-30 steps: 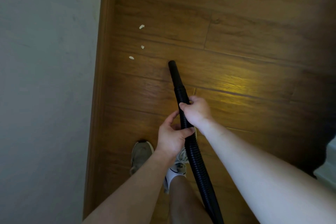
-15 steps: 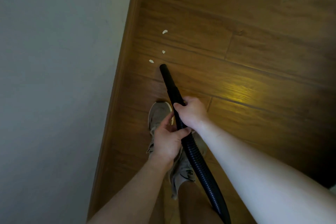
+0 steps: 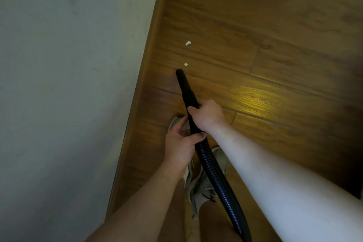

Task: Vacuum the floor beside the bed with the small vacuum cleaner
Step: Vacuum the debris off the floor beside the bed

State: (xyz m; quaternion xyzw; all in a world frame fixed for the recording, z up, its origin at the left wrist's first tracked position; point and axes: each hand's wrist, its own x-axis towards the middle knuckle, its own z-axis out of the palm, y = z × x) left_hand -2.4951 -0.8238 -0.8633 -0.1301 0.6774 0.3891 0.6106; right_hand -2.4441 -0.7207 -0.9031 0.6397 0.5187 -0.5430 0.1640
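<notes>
Black hose [image 3: 212, 167], just one, held tight by the right hand [image 3: 208, 116] and the left hand [image 3: 180, 143]. Two white scraps [image 3: 188, 43] lie near its tip. Maybe three more sit at the top edge, partly cut off.

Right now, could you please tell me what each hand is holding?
Left hand: closed around the vacuum hose.
Right hand: closed around the same hose, nearer the nozzle.

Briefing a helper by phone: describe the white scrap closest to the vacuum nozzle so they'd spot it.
Follow the floor's wooden edge strip to the black nozzle tip. Just beyond it lies the scrap, smaller than the curled one farther on.
</notes>
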